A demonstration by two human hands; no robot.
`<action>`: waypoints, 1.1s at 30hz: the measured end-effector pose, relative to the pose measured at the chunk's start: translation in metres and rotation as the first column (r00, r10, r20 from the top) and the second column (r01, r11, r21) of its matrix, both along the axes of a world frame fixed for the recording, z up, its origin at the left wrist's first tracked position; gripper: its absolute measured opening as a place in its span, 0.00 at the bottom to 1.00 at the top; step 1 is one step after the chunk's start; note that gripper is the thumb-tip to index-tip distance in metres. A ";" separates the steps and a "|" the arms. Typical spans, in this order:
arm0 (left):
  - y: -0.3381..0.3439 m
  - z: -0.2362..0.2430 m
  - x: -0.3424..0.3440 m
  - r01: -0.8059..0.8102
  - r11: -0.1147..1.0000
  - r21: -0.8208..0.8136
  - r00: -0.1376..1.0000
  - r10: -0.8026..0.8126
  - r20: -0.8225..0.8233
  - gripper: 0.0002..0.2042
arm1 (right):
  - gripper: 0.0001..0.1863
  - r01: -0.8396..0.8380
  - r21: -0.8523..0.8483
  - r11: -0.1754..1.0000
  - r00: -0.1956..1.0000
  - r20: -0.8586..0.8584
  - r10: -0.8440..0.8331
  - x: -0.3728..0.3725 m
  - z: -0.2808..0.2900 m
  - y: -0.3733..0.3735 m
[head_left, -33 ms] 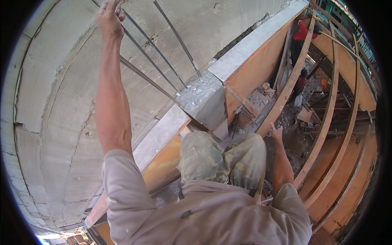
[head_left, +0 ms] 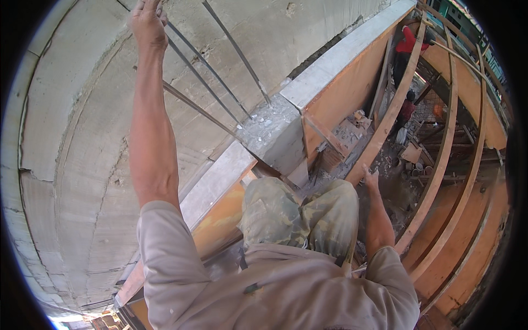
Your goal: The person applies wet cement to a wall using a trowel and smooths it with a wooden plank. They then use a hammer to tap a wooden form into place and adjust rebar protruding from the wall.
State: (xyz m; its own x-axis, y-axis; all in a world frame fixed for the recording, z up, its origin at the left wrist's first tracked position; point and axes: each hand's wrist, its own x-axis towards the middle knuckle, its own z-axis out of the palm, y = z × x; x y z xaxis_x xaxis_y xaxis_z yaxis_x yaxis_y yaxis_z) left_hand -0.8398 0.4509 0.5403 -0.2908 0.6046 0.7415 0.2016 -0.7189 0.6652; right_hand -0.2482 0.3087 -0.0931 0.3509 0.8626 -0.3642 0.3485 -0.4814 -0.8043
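High at the upper left, my left hand [head_left: 148, 26] is raised with its fingers curled around a steel reinforcing bar [head_left: 190, 65]. Part of the grip is cut off by the top edge. Other bars [head_left: 236, 45] rise beside it from a rough concrete stub [head_left: 269, 129] strewn with pale chips. Beyond my knee, my right hand [head_left: 372, 180] is closed at the edge of a long wooden beam [head_left: 388, 124], thumb up along the wood; its other fingers are partly hidden. My bent knees in camouflage trousers [head_left: 300, 214] are between my arms.
A large concrete wall [head_left: 71, 165] curves along the left. Orange formwork panels [head_left: 344, 71] flank the concrete edge. More beams [head_left: 448, 121] span a drop on the right. Below, a person in red [head_left: 406, 44] and another person [head_left: 406, 110] are among rubble and timber.
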 end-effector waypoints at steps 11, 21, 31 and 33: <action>-0.031 0.004 0.058 -0.587 0.789 0.183 0.758 0.615 -0.219 0.20 | 0.64 -0.037 -0.218 0.975 0.977 -0.213 -0.010 -0.078 0.034 0.011; -0.060 -0.022 -0.001 -0.012 0.997 0.070 0.994 0.004 0.114 0.15 | 0.50 0.083 -0.217 0.973 0.807 0.587 0.062 -0.060 0.019 0.030; -0.024 -0.014 0.025 0.316 0.934 -0.166 0.949 -0.310 0.064 0.20 | 0.46 0.015 -0.142 0.990 0.994 -0.106 -0.030 -0.017 0.023 0.006; -0.009 -0.019 0.040 0.241 0.957 -0.158 0.970 -0.236 0.050 0.21 | 0.44 0.051 -0.088 0.995 0.999 0.021 -0.050 -0.015 0.014 0.001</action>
